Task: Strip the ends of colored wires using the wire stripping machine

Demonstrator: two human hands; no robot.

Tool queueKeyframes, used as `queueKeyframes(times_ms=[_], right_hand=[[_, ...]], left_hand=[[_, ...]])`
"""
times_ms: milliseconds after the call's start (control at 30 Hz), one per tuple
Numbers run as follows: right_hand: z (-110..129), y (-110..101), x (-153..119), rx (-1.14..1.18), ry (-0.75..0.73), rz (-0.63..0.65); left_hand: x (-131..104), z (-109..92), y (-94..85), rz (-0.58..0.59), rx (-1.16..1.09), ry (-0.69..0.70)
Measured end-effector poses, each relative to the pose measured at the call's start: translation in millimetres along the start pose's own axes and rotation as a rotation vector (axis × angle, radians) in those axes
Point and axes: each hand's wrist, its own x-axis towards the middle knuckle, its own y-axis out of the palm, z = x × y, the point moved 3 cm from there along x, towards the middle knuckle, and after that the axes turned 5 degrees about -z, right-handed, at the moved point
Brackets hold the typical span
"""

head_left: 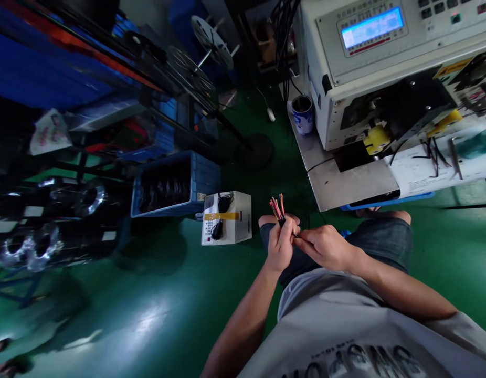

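Wires (277, 209), one bundle: red, orange and pale ends fanned toward 12 o'clock, dark below. Location: left hand (281, 247), fingers closed round them. Right hand (331, 249): fingertips pinching the dark part, at 4 o'clock of the fan. Handling, judged: light, flexible, prone to splaying; best hold, the dark part just below the fan. Counter (329, 190): at 2 o'clock. White box (243, 218): at 9 o'clock.

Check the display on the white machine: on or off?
On. The display is lit bright blue, and a red light glows among the buttons beside it.
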Motion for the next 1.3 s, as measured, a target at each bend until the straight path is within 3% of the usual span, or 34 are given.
queueKeyframes(times_ms=[67,133,233,300,400,467,567,767,1067,1200,1300], right_hand=[[-8,-10,3,0.061,0.056,-0.001],[-29,-26,10,0.136,0.199,-0.097],[-77,-59,27,0.268,0.472,-0.492],[-107,-76,42,0.431,0.538,-0.755],[-130,-83,69,0.842,0.503,-0.902],[-133,-80,83,1.067,0.483,-0.913],[-127,-75,91,1.184,0.477,-0.946],[-121,-77,92,1.24,0.476,-1.044],[-129,-85,83,1.203,0.478,-1.101],[-118,-66,73,1.094,0.464,-0.997],[-87,-39,54,0.927,0.435,-0.759]], left_hand=[[1,-4,2.0,0.047,-0.014,0.012],[3,-8,4.7,0.077,-0.064,0.01],[4,-15,9.8,0.076,-0.165,0.041],[3,-16,14.4,0.103,-0.227,0.005],[0,-15,19.0,0.153,-0.299,-0.106],[-1,-14,18.2,0.161,-0.338,-0.157],[-1,-13,13.4,0.154,-0.368,-0.221],[3,-9,7.2,0.103,-0.312,-0.253],[4,-8,18.0,0.112,-0.336,-0.225],[5,-9,15.0,0.091,-0.328,-0.211],[5,-10,12.1,0.074,-0.311,-0.19]])
